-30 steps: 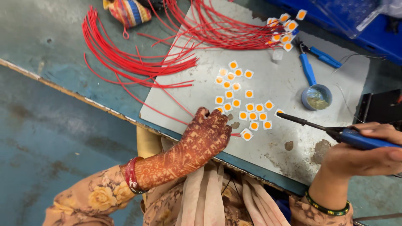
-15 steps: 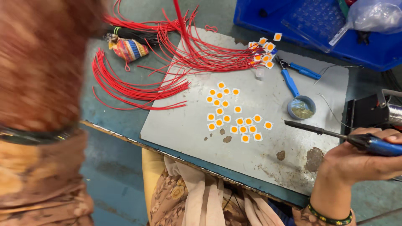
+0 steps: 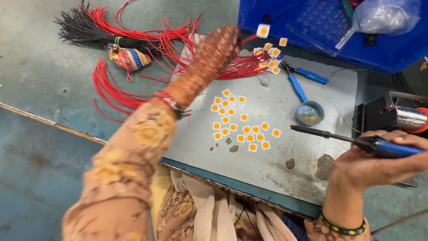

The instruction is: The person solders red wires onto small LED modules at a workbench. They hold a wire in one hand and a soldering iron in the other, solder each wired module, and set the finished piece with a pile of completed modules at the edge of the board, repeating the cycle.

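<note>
**Inspector A:** What was obscured?

**Inspector B:** The left hand [image 3: 220, 47] was blurred and its fingertips could not be made out. The right hand [image 3: 379, 163] was cut off at the right edge of the view, along with the rear of the soldering iron [image 3: 356, 142].

**Inspector A:** State of each grip?

**Inspector B:** The left grip was closed on a red wire [image 3: 248, 39] carrying a small white-and-orange square chip [image 3: 263, 30], raised above the far edge of the grey plate [image 3: 276, 165] on the counter [image 3: 40, 71]. The right grip was wrapped around the iron's blue handle, near the plate's right edge, tip pointing left.

**Inspector A:** Position of the chip relative to the grips?

**Inspector B:** Just beyond the left hand, well apart from the right. Loose chips [image 3: 243, 127] lay mid-plate; a small round tin [image 3: 309, 113] sat just beyond the iron's tip.
</note>
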{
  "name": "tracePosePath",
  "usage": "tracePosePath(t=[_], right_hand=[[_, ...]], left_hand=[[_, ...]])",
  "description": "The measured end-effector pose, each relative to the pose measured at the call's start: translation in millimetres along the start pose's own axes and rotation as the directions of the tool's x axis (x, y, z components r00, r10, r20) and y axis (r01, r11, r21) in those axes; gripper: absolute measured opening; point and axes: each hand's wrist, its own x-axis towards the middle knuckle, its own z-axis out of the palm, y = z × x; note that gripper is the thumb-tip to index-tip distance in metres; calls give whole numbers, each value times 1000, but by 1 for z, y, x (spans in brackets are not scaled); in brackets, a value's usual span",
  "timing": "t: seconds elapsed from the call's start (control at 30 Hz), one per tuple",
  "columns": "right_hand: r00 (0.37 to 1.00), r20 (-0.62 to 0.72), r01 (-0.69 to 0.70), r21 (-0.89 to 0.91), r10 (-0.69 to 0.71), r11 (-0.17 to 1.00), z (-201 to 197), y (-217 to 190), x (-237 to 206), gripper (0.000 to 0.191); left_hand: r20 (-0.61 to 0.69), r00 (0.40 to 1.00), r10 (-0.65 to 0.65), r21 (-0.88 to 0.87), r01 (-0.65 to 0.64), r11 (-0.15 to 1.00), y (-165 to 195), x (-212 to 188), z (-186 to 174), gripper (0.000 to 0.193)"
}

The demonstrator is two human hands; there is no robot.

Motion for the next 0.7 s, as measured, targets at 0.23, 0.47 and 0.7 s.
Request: tracePosePath(t=[0.23, 0.47, 0.7], right_hand=[[999, -54, -2, 45, 5, 999, -14, 7, -2, 47], [998, -38, 57, 8, -57, 998, -76, 35, 25, 52], [991, 127, -33, -6, 33, 999, -120, 78, 40, 40]], left_hand=[[-142, 962, 233, -171, -255, 952, 50, -42, 31, 33], [163, 936, 312, -463, -207, 862, 130, -152, -8, 33], [265, 927, 266, -597, -59, 800, 83, -187, -53, 28]])
